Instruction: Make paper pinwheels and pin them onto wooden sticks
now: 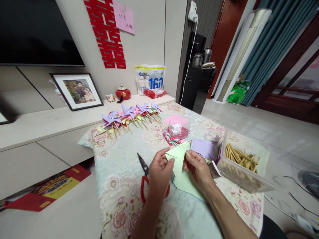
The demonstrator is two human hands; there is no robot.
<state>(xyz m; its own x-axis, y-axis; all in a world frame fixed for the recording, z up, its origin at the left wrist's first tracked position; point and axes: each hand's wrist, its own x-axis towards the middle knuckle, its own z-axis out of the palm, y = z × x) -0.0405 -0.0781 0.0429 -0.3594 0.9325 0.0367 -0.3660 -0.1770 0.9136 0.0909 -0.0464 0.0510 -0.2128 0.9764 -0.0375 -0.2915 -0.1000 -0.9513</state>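
Between my two hands is a pale green paper piece (178,162) with cut, folded corners. My left hand (160,166) pinches its left edge, thumb in front. The fingers of my right hand (198,166) are closed on its right side. Beneath it lies a stack of green paper sheets (189,186), and purple paper (203,147) lies just behind my right hand. Scissors with red handles (145,176) rest by my left hand, their handles partly hidden under the wrist. Finished paper pinwheels (128,114) on sticks lie in a row at the table's far left.
A clear bin of short sticks (243,162) stands on the right. A round clear container (179,128) with small white packets sits on striped material at the middle back. The flowered tablecloth (119,189) covers the table, with a white cabinet (32,132) beyond.
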